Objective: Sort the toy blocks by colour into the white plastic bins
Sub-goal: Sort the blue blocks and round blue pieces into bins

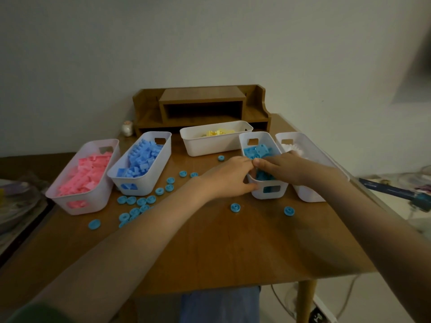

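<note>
5 white bins stand on the bench [221,241]: pink bin [63,201], blue bin [149,183], yellow bin [210,145] at the rear, cyan bin [258,193] and pale bin [307,194] at far right. The left hand [231,176] grips the cyan bin's near left wall, fingers [245,169] curled over the rim. The right hand [284,166] reaches into that bin among the cyan blocks [256,151]; whether its fingers [263,163] hold one cannot be determined. Round cyan pieces [137,203] lie loose on the bench, most beside the blue bin.

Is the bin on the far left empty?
No, the leftmost bin is heaped with pink blocks.
</note>
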